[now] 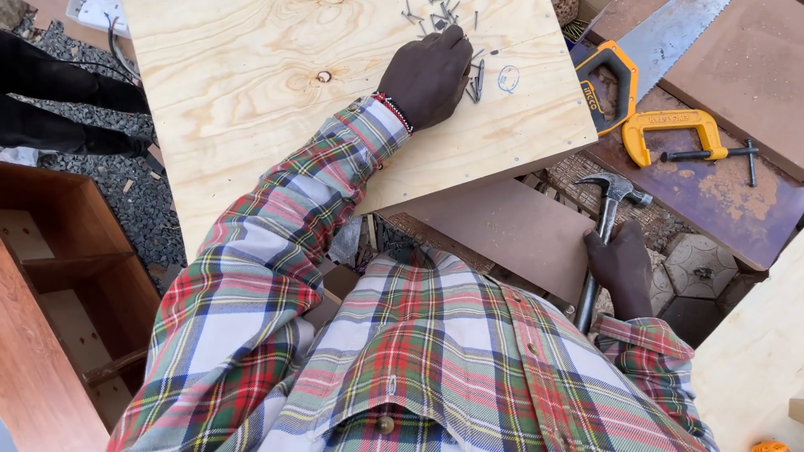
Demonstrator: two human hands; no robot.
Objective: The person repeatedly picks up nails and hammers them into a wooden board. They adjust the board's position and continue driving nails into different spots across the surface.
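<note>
Workshop bench seen from above the worker's plaid-shirted chest. The left hand (pixel 427 75) reaches forward across the pale plywood sheet (pixel 276 92) that serves as the table, fingers drawn together over a scatter of small dark steel nails (pixel 476 84); it seems to be pinching one up, though the fingertips hide the nail itself. The wrist, banded with red and white beads, is bent slightly down and the arm is stretched nearly straight. The right hand (pixel 621 266) hangs low at the person's side, clamped round the metal handle of a steel claw hammer (pixel 610 209), its head pointing up and away from the body, idle. The step in hand is judged to be picking a nail; the next move would call for standing it on the wood and bringing the hammer across. Beyond the sheet's right edge lie an orange-handled hand saw (pixel 645 50) and an orange G-clamp (pixel 678 134) on a brown board (pixel 737 201).
</note>
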